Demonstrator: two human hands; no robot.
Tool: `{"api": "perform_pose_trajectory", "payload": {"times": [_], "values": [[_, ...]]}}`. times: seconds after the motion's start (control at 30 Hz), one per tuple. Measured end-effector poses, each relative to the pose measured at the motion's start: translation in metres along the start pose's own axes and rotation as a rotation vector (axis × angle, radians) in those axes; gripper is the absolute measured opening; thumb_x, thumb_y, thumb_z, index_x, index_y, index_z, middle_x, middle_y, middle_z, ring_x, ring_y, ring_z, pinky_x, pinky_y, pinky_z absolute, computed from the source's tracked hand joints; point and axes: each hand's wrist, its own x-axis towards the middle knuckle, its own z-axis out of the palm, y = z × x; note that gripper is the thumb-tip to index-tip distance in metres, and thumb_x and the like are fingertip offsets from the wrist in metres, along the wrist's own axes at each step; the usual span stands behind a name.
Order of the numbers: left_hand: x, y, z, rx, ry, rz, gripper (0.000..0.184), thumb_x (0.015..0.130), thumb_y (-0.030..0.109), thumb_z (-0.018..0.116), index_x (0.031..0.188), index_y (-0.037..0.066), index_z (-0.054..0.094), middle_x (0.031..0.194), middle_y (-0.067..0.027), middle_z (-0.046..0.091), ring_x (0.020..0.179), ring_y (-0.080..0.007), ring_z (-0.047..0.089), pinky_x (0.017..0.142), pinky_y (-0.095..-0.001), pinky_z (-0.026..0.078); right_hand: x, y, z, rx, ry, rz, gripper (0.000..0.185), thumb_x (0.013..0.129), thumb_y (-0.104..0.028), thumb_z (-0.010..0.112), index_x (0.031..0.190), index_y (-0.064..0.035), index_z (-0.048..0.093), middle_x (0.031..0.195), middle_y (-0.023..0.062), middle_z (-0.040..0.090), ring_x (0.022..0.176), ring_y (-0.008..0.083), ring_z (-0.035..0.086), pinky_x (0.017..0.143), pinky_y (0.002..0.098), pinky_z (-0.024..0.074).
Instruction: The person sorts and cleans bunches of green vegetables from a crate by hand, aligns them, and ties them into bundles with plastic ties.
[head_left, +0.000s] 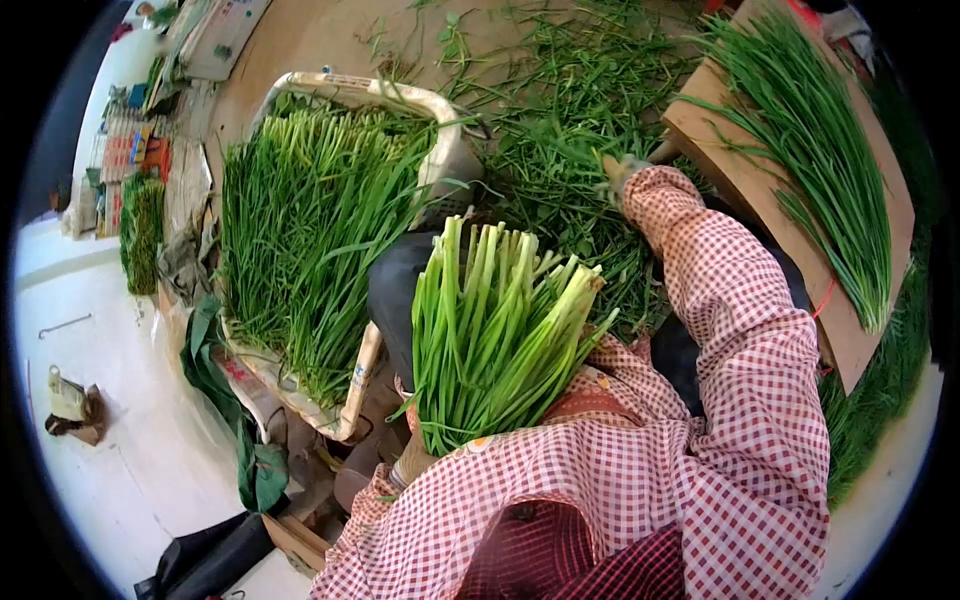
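A thick bunch of garlic chives [500, 340] stands against my lap, its pale cut stalk ends up and its green leaves down. My left hand [413, 462], in a glove, is wrapped round the lower leafy part; the bunch and sleeve hide most of its fingers. My right hand [622, 175], also gloved, is stretched forward over the heap of loose green trimmings [560, 130]. Its fingers are smeared and partly turned away, so I cannot make out whether they hold anything.
On the left a white-rimmed basket [440, 108] is packed with upright chives [310, 220]. To the right, long chives [810, 150] lie on a tilted cardboard sheet [720, 125]. More greens [870, 430] lie beyond it. A small green bundle [142, 235] stands far left.
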Motion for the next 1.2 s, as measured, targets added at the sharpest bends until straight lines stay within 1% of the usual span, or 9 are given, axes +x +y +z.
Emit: {"api": "perform_pose_trajectory", "payload": {"times": [0.1, 0.2, 0.27, 0.3, 0.6, 0.73, 0.83, 1.03, 1.2], "values": [[0.003, -0.002, 0.0, -0.014, -0.005, 0.014, 0.094, 0.066, 0.011, 0.082, 0.142, 0.003, 0.028, 0.137, -0.0101, 0.046, 0.121, -0.0243, 0.048, 0.102, -0.0383, 0.039, -0.033, -0.023, -0.038, -0.137, -0.186, -0.101, 0.064, 0.081, -0.043, 0.068, 0.127, -0.0018, 0.051, 0.132, 0.0171, 0.048, 0.12, 0.0316, 0.048, 0.102, 0.0429, 0.0383], [0.003, -0.003, 0.001, -0.011, -0.015, 0.029, 0.094, 0.066, 0.011, 0.082, 0.142, 0.003, 0.028, 0.137, -0.01, 0.046, 0.12, -0.0243, 0.048, 0.102, -0.0382, 0.039, -0.064, -0.045, -0.067, 0.609, -0.635, -0.566, 0.059, 0.08, -0.043, 0.069, 0.12, -0.001, 0.056, 0.115, 0.0122, 0.059, 0.111, 0.025, 0.054, 0.097, 0.0379, 0.0425], [0.003, -0.005, 0.002, -0.008, -0.024, 0.037, 0.094, 0.066, 0.011, 0.082, 0.142, 0.003, 0.029, 0.137, -0.0099, 0.046, 0.12, -0.0243, 0.049, 0.101, -0.0381, 0.039, -0.1, -0.067, -0.079, 0.801, -0.778, -0.692, 0.056, 0.08, -0.042, 0.071, 0.115, -0.0004, 0.056, 0.098, 0.0076, 0.063, 0.095, 0.0168, 0.058, 0.086, 0.0325, 0.046], [0.004, -0.005, 0.001, -0.006, -0.028, 0.045, 0.093, 0.066, 0.011, 0.082, 0.142, 0.003, 0.029, 0.137, -0.0099, 0.046, 0.12, -0.0243, 0.049, 0.101, -0.0381, 0.039, -0.109, -0.072, -0.073, 0.789, -0.643, -0.728, 0.052, 0.079, -0.041, 0.074, 0.108, -0.0005, 0.058, 0.092, 0.004, 0.061, 0.083, 0.0114, 0.056, 0.075, 0.0289, 0.0458], [0.001, -0.008, 0.003, 0.008, -0.038, 0.07, 0.093, 0.066, 0.01, 0.082, 0.142, 0.003, 0.029, 0.136, -0.0096, 0.047, 0.12, -0.0241, 0.049, 0.101, -0.0379, 0.04, -0.131, -0.069, -0.055, 0.909, -0.477, -0.587, 0.042, 0.082, -0.032, 0.072, 0.109, -0.0024, 0.06, 0.096, 0.006, 0.065, 0.087, 0.0135, 0.061, 0.076, 0.0297, 0.0478], [-0.001, -0.009, 0.002, 0.007, -0.032, 0.068, 0.092, 0.066, 0.01, 0.082, 0.142, 0.003, 0.03, 0.136, -0.0095, 0.047, 0.119, -0.0241, 0.049, 0.101, -0.0378, 0.04, -0.131, -0.063, -0.045, 1.116, -0.358, -0.629, 0.036, 0.084, -0.03, 0.069, 0.103, -0.0006, 0.062, 0.087, 0.0035, 0.065, 0.072, 0.0094, 0.058, 0.063, 0.0255, 0.0471], [-0.004, -0.009, 0.0, -0.01, -0.024, 0.06, 0.092, 0.066, 0.01, 0.082, 0.142, 0.003, 0.03, 0.136, -0.0094, 0.047, 0.119, -0.0241, 0.049, 0.101, -0.0377, 0.04, -0.126, -0.063, -0.053, 0.679, -0.211, -0.644, 0.03, 0.08, -0.03, 0.07, 0.091, -0.002, 0.065, 0.079, 0.0051, 0.064, 0.067, 0.0102, 0.058, 0.057, 0.0249, 0.0447], [-0.011, -0.012, -0.004, -0.031, -0.009, 0.061, 0.092, 0.066, 0.009, 0.081, 0.142, 0.003, 0.03, 0.136, -0.0092, 0.047, 0.119, -0.024, 0.05, 0.1, -0.0376, 0.04, -0.093, -0.059, -0.026, 0.896, -0.265, -0.527, 0.016, 0.075, -0.019, 0.067, 0.075, -0.0037, 0.062, 0.066, 0.0026, 0.059, 0.059, 0.0106, 0.054, 0.055, 0.0288, 0.0426], [-0.014, -0.014, -0.007, -0.037, 0.007, 0.087, 0.091, 0.066, 0.009, 0.081, 0.141, 0.003, 0.031, 0.135, -0.0091, 0.047, 0.119, -0.0239, 0.05, 0.1, -0.0375, 0.041, -0.044, -0.021, -0.026, 1.161, 0.337, -0.476, 0.015, 0.078, -0.017, 0.069, 0.083, -0.0037, 0.067, 0.068, 0.0047, 0.059, 0.059, 0.0138, 0.054, 0.054, 0.0254, 0.0417]]}}
